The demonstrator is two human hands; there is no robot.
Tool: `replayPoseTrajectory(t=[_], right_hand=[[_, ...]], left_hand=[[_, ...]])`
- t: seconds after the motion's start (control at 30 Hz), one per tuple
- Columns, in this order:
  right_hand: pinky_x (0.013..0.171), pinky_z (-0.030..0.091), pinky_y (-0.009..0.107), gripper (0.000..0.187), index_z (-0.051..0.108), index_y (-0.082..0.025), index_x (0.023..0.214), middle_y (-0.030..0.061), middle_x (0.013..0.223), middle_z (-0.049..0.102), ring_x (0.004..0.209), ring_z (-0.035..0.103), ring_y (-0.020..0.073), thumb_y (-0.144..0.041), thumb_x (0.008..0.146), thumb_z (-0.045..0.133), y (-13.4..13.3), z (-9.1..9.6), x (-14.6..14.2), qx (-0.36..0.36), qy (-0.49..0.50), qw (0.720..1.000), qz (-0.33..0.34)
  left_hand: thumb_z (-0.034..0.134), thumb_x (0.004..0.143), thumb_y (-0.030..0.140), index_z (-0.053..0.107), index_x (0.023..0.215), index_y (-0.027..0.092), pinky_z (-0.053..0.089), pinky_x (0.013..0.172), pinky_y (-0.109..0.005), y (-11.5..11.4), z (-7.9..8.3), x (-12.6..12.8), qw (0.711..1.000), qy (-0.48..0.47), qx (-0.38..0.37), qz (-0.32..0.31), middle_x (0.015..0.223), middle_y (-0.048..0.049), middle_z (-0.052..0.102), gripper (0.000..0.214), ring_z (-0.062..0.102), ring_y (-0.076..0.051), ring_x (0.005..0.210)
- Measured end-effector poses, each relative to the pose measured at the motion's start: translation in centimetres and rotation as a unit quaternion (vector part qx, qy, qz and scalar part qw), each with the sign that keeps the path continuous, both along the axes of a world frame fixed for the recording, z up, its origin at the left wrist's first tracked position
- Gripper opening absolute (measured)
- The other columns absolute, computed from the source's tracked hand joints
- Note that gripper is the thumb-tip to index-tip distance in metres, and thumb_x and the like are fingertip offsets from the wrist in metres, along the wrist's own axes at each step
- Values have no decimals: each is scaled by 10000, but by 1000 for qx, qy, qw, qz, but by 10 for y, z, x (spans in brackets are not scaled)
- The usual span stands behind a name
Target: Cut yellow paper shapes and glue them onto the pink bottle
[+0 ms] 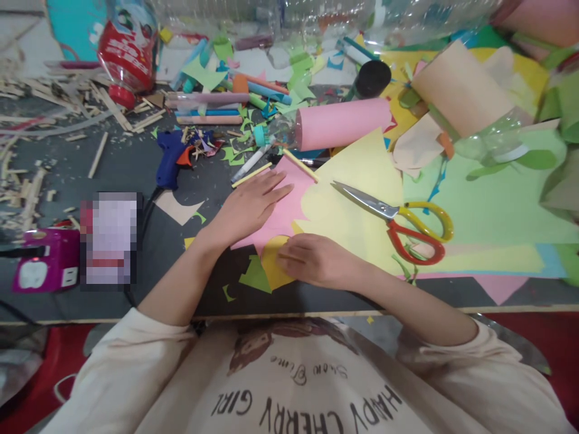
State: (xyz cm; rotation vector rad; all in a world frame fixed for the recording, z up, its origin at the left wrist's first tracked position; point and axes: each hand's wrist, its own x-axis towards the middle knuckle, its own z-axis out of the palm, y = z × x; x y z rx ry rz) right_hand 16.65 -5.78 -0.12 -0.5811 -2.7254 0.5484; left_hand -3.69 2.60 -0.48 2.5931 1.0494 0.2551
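Observation:
My left hand (251,205) lies flat with its fingers stretched out on a pink paper sheet (289,208) on the dark table. My right hand (314,259) rests just below it with curled fingers pressing on a small yellow paper piece (271,265). A pale yellow sheet (357,205) lies under and beside the pink one. Scissors with yellow and red handles (407,226) lie on that sheet, to the right of both hands.
A blue glue gun (169,158) lies left of my hands. A bottle wrapped in pink paper (335,123) sits behind them. Paper scraps, pens, wood strips (40,96) and plastic bottles crowd the back. A magenta box (45,262) stands at left. Green sheets (488,205) cover the right.

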Motion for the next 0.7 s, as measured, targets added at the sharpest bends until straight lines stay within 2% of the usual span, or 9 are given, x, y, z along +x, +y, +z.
replayPoseTrajectory(t=[0.13,0.23,0.3,0.4,0.5,0.57,0.6,0.7], right_hand=[[842,542,445,464,690,-107,1051,162,1030,725,897,655,258,-526,951,515,-10,10,1,-7,-1,1000,20],[989,504,466,496,639,-81,1189,173,1202,694,1010,666,262,-487,906,606,-31,14,1,-7,-8,999,34],[1016,497,451,408,629,-78,1206,179,1233,686,1050,666,252,-366,917,614,-47,11,0,0,-1,1000,24],[948,537,399,212,676,-111,1092,144,1079,742,977,687,220,-128,939,530,-68,6,0,12,50,999,-10],[764,578,350,228,693,-164,948,91,855,752,795,693,192,-140,973,468,-72,13,2,-68,95,992,-48],[636,560,311,233,680,-184,902,61,789,740,686,673,170,-213,988,466,-59,25,7,-155,131,973,-107],[579,534,279,210,673,-193,886,41,764,732,641,655,150,-240,981,492,-48,32,11,-204,154,954,-159],[490,440,227,129,644,-214,771,-28,658,650,540,558,96,-242,896,634,2,48,29,-297,229,864,-336]], left_hand=[[375,922,109,565,1356,228,303,1226,-490,4,-1,-3,1000,-12,-12,16,1532,-75,479,489,393,-237,1456],[373,893,85,564,1353,208,319,1220,-485,5,-1,-4,999,-17,-14,31,1511,-81,504,513,422,-231,1437],[366,874,74,547,1367,210,326,1221,-474,5,0,-4,999,-25,-14,40,1505,-71,513,542,435,-215,1429],[360,865,77,534,1382,201,327,1224,-467,4,1,-3,998,-31,-15,51,1499,-72,519,560,440,-213,1427],[359,871,90,547,1371,196,330,1222,-476,3,1,-2,997,-37,-17,58,1493,-76,524,545,440,-224,1427],[360,872,92,557,1359,195,335,1218,-475,4,-1,-3,997,-49,-18,62,1482,-79,536,535,453,-224,1416],[359,872,92,563,1350,189,337,1216,-475,4,-3,-3,996,-58,-17,64,1473,-85,545,529,462,-226,1409],[386,882,121,595,1301,162,353,1201,-474,6,-8,-3,992,-107,-12,60,1431,-114,582,470,499,-241,1376]])
